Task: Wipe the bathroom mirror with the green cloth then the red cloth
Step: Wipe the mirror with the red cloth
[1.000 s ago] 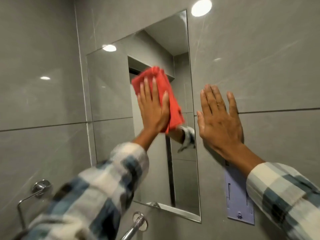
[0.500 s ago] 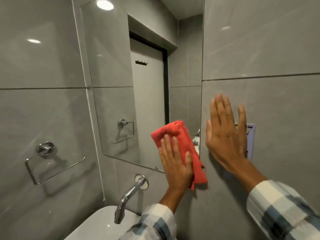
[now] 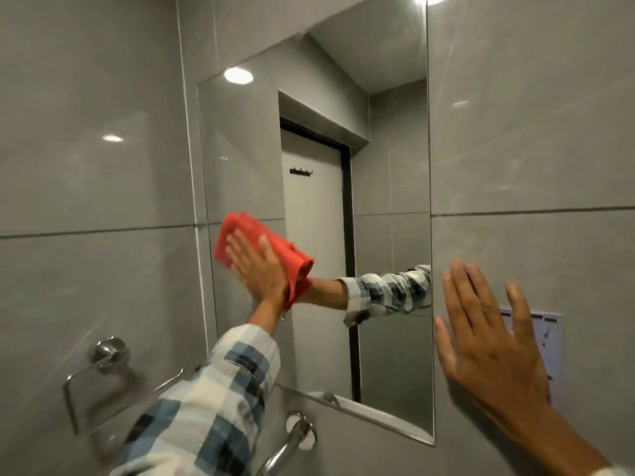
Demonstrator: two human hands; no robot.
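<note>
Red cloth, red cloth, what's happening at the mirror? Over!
Left hand flat, pressing red cloth on mirror, left edge. Right hand open on wall tile. Nothing blocking the glass.

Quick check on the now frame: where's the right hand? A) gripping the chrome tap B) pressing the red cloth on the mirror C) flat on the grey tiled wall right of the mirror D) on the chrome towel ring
C: the right hand lies open, fingers spread, on the grey tiled wall just right of the frameless rectangular mirror, while the left hand presses the folded red cloth to the glass.
</note>
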